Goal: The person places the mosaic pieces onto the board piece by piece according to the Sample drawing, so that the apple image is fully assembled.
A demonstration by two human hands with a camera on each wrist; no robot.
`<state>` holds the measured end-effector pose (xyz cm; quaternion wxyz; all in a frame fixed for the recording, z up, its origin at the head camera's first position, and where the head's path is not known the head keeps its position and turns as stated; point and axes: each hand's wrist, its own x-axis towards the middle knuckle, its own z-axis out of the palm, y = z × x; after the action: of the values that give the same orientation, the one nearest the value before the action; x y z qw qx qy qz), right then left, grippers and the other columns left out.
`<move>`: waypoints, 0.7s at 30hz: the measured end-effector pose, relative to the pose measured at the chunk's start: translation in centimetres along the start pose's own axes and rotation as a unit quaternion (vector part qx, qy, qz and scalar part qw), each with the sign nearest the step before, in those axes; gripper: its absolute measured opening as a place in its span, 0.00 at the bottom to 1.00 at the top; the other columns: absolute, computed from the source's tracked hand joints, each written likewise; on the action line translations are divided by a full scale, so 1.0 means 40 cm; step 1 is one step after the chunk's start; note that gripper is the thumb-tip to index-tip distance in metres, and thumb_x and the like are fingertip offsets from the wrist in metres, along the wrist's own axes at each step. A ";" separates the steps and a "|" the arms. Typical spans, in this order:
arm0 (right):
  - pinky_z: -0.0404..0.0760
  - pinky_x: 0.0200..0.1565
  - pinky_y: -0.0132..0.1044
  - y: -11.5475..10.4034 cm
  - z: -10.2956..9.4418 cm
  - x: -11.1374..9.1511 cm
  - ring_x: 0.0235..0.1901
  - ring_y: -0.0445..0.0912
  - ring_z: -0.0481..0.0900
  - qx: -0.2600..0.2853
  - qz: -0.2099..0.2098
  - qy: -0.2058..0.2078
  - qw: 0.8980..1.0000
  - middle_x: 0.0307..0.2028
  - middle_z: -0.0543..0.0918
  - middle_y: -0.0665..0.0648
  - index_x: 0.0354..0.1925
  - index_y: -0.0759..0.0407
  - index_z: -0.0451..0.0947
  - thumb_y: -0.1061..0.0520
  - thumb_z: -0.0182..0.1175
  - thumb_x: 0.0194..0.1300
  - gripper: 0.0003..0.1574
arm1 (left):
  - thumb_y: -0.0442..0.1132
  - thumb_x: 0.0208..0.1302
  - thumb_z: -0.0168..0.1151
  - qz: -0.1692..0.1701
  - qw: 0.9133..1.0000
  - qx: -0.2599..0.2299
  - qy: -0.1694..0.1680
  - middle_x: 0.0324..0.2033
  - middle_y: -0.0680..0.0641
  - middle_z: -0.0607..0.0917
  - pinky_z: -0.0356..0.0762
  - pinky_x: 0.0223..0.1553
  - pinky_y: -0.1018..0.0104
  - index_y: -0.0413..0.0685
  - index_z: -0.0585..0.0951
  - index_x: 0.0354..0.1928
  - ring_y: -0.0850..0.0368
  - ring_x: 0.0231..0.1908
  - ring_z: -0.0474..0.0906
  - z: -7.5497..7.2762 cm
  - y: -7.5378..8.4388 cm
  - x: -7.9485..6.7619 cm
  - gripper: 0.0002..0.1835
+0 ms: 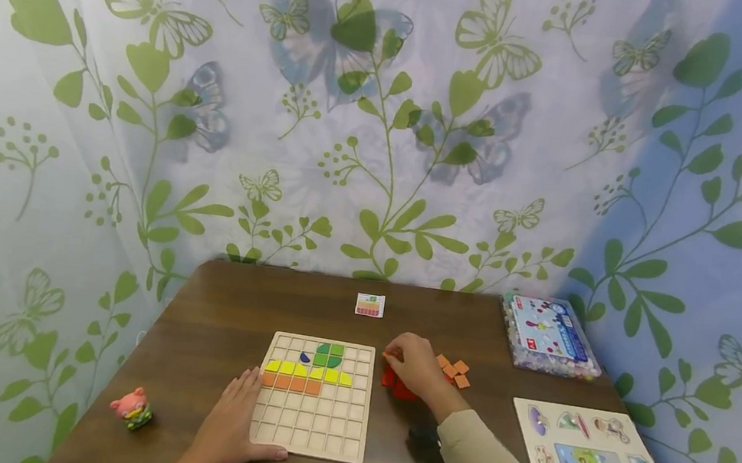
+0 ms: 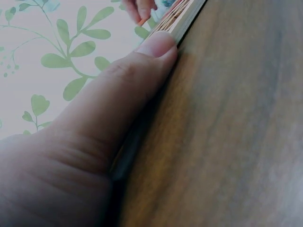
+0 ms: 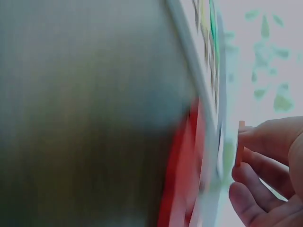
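Note:
A wooden grid board (image 1: 342, 433) lies on the table. Green pieces (image 1: 329, 355) form a cluster near its top, with a blue piece (image 1: 304, 358) to their left. Below them run a row of yellow pieces (image 1: 288, 368) and a shorter row of orange squares (image 1: 290, 383). My left hand (image 1: 229, 423) rests along the board's left and front edges, fingers straight, thumb (image 2: 156, 47) against the front side. Just right of the board, my right hand (image 1: 416, 362) pinches an orange square tile (image 3: 240, 144) between thumb and fingers, above red tiles (image 1: 403, 391).
Loose orange tiles (image 1: 461, 368) lie beyond the right hand. A small pattern card (image 1: 370, 305) sits behind the board. On the right are a box of beads (image 1: 546, 334) and a picture puzzle board (image 1: 545, 423). A pink toy figure (image 1: 132, 408) stands at left.

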<state>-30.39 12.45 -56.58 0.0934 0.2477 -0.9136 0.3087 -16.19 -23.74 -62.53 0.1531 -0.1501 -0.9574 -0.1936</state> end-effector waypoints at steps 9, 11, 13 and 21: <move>0.85 0.44 0.35 -0.161 0.090 -0.018 0.40 0.42 0.83 0.032 -0.130 -0.074 0.988 0.36 0.86 0.48 0.35 0.57 0.90 0.66 0.75 0.64 0.05 | 0.88 0.39 0.66 -0.005 1.000 -0.001 -0.014 0.76 0.30 0.64 0.56 0.74 0.40 0.28 0.64 0.76 0.34 0.76 0.58 -0.010 0.000 0.006 0.78; 0.84 0.45 0.32 -0.182 0.104 -0.017 0.40 0.39 0.82 0.025 -0.144 -0.082 0.986 0.35 0.86 0.46 0.35 0.56 0.90 0.65 0.75 0.64 0.05 | 0.88 0.39 0.65 -0.005 1.000 0.001 -0.017 0.76 0.29 0.64 0.54 0.75 0.41 0.27 0.64 0.76 0.33 0.76 0.58 -0.012 -0.002 0.010 0.78; 0.83 0.45 0.31 -0.196 0.115 -0.017 0.39 0.38 0.81 0.021 -0.152 -0.086 0.984 0.35 0.86 0.45 0.34 0.55 0.90 0.65 0.76 0.64 0.06 | 0.88 0.39 0.65 -0.005 1.000 0.002 -0.016 0.76 0.29 0.64 0.54 0.75 0.41 0.27 0.64 0.76 0.33 0.76 0.57 -0.014 -0.003 0.013 0.78; 0.82 0.48 0.30 -0.206 0.154 -0.033 0.40 0.37 0.80 -0.017 -0.167 -0.089 0.982 0.34 0.85 0.43 0.31 0.53 0.90 0.65 0.75 0.63 0.08 | 0.89 0.38 0.64 -0.009 1.000 0.008 -0.026 0.75 0.29 0.64 0.55 0.75 0.40 0.27 0.64 0.76 0.33 0.75 0.58 -0.002 -0.007 0.007 0.79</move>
<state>-25.17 3.54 -57.62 0.0658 0.4213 -0.8692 0.2502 -16.50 -23.95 -62.43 0.1274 -0.1449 -0.9639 -0.1837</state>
